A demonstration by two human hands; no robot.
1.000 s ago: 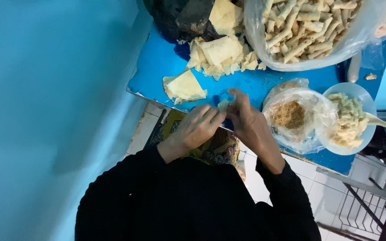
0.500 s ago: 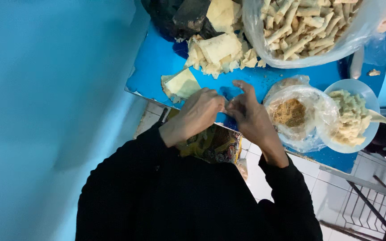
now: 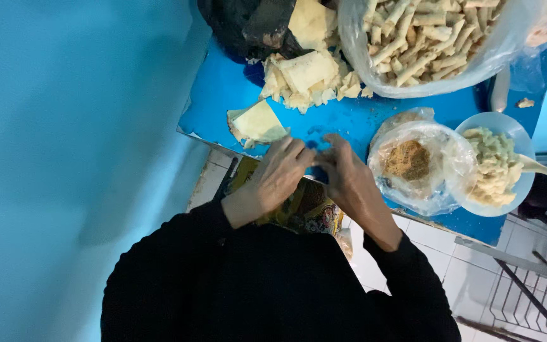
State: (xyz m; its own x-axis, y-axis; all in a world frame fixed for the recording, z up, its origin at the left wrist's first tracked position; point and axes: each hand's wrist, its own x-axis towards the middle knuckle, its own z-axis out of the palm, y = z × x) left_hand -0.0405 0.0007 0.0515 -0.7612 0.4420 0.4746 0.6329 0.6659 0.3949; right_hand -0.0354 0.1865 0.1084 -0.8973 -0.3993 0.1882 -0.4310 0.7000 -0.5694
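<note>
- Left hand and right hand meet at the blue desk edge, fingers pressed together on something small; what, I cannot tell.
- Wrapper lies just beyond the left fingers.
- Filling bag and bowl sit right.

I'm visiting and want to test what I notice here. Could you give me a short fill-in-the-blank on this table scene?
1. Both hands, left hand and right hand, meet over the ____ table.
2. The brown powder lies in a clear plastic ____.
3. The big clear bag at the top holds many pale rolled ____.
4. The dish of pale filling stands to the ____ of the powder.

Missing words: blue; bag; sticks; right
</note>
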